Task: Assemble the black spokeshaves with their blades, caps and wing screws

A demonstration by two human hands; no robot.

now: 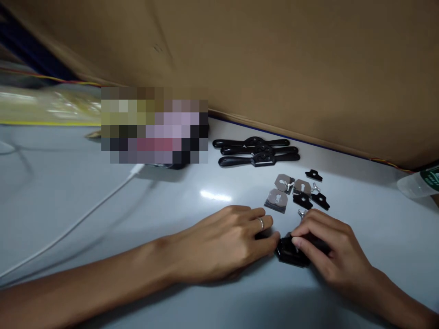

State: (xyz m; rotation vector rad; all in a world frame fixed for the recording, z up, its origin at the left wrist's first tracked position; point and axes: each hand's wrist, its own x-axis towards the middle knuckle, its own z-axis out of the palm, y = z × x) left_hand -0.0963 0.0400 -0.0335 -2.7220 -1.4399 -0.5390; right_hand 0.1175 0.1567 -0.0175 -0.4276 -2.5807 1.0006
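My left hand [228, 242] and my right hand [331, 244] meet over a black metal tool body [291, 253] lying on the pale table [103, 256]. The left hand, a ring on one finger, curls its fingers round the part's left end. My right hand's fingers pinch down on its top. Just beyond my hands lie small grey metal plates [279, 198], black clamp pieces [318, 199] and silver wing screws [302, 213]. Three black two-handled tools [257, 151] lie side by side farther back.
A large brown cardboard sheet [291, 68] leans over the back of the table. A white cable [78, 219] runs across the left side. A clear plastic bottle [418, 183] with a green label lies at the right edge. A blurred-out patch sits at centre left.
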